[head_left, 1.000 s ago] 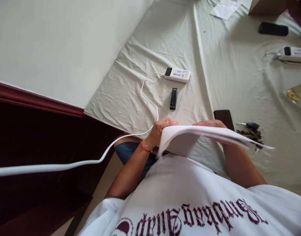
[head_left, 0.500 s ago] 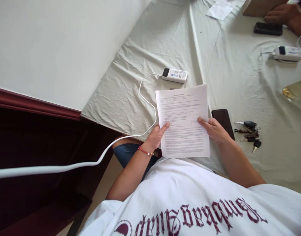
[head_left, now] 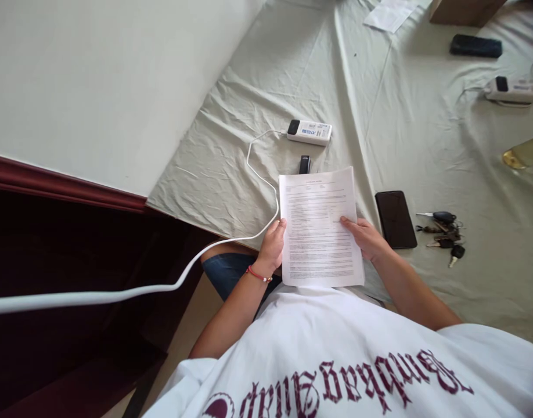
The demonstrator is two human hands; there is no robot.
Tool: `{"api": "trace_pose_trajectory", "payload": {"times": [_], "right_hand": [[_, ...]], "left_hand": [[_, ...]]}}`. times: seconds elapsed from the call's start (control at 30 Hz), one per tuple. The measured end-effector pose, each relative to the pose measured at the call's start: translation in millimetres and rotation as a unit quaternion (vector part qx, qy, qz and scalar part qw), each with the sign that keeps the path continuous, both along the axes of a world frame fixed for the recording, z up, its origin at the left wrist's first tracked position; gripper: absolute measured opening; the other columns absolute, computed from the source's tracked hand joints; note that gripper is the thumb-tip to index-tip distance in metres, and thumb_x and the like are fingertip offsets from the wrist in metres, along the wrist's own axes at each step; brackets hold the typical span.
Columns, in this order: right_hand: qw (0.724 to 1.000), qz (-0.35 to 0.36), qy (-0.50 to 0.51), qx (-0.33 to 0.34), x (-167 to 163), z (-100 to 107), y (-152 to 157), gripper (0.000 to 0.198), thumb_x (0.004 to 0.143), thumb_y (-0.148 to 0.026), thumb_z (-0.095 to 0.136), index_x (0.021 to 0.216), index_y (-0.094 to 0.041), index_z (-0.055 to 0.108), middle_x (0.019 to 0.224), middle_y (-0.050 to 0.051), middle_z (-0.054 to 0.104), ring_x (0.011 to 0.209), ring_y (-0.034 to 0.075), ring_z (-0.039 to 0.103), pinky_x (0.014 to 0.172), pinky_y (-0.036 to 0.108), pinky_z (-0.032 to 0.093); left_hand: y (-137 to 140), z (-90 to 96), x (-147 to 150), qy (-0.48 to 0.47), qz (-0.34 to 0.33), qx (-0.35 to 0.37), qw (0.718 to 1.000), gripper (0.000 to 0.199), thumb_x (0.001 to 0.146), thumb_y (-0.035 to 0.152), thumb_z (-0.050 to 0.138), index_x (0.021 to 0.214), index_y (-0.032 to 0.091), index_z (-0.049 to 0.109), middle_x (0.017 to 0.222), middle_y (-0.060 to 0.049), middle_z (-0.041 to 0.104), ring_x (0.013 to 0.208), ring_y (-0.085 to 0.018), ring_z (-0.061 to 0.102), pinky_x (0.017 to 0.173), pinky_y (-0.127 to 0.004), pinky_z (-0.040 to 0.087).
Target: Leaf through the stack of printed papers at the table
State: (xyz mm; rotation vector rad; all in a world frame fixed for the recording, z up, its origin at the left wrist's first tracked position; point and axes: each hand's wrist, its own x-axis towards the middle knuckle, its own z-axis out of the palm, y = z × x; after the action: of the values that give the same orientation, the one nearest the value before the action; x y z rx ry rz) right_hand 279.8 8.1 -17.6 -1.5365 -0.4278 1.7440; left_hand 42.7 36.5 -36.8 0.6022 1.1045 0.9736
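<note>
A stack of printed sheets is held upright-facing in front of my white shirt, just over the table's near edge. My left hand grips its left edge, thumb along the border and fingers mostly hidden. On the opposite edge, my right hand has its thumb on the top page, the other fingers out of sight behind the sheets. A small black object pokes out beyond the far edge of the papers. Right of my right hand lies a black smartphone.
A white power bank with a white cable running left lies beyond the papers. Keys rest right of the phone. Farther right are a bottle, another power bank, a black case and a box.
The papers have moved slightly toward me, uncovering more of the black object and the phone. My left thumb has slid back to the paper's edge. Another person's hand has left the top right.
</note>
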Motion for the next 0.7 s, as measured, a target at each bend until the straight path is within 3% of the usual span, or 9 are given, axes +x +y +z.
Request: {"api": "trace_pose_trajectory", "payload": {"times": [0.13, 0.27, 0.47, 0.7], "right_hand": [[0.999, 0.025, 0.029, 0.001, 1.2, -4.3, -8.2, 0.028, 0.084, -0.046, 0.078, 0.091, -0.019, 0.076, 0.09, 0.009, 0.081, 0.083, 0.028, 0.078, 0.073, 0.036, 0.067], [0.998, 0.046, 0.042, 0.002, -0.5, -8.1, -13.0, 0.033, 0.077, -0.052, 0.083, 0.085, -0.022, 0.076, 0.091, 0.01, 0.081, 0.086, 0.03, 0.078, 0.077, 0.04, 0.068], [0.996, 0.085, 0.035, 0.005, 2.3, -13.1, -16.5, 0.034, 0.079, -0.054, 0.081, 0.086, -0.021, 0.075, 0.095, 0.011, 0.081, 0.087, 0.032, 0.078, 0.08, 0.043, 0.067], [0.992, 0.115, 0.041, 0.026, 14.2, -5.9, -18.9, 0.036, 0.078, -0.054, 0.084, 0.087, -0.02, 0.078, 0.093, 0.009, 0.081, 0.083, 0.028, 0.078, 0.081, 0.039, 0.066]], "left_hand": [[-5.8, -0.6, -6.9, 0.043, -0.008, -0.001, 0.999, 0.044, 0.074, 0.057, 0.081, 0.084, 0.016, 0.066, 0.087, -0.007, 0.077, 0.105, -0.029, 0.072, 0.094, -0.042, 0.055], [-10.3, 0.9, -13.9, 0.028, -0.014, -0.029, 0.999, 0.044, 0.07, 0.053, 0.084, 0.086, 0.014, 0.069, 0.084, -0.007, 0.077, 0.1, -0.029, 0.073, 0.091, -0.041, 0.056], [-17.0, -0.4, -19.2, 0.02, -0.015, -0.052, 0.998, 0.04, 0.07, 0.045, 0.084, 0.09, 0.016, 0.066, 0.088, -0.005, 0.076, 0.103, -0.027, 0.072, 0.096, -0.042, 0.055], [13.3, 3.8, -7.4, 0.042, -0.021, 0.03, 0.998, 0.022, 0.079, 0.032, 0.074, 0.093, 0.018, 0.063, 0.098, -0.005, 0.076, 0.115, -0.025, 0.067, 0.103, -0.039, 0.05]]}}
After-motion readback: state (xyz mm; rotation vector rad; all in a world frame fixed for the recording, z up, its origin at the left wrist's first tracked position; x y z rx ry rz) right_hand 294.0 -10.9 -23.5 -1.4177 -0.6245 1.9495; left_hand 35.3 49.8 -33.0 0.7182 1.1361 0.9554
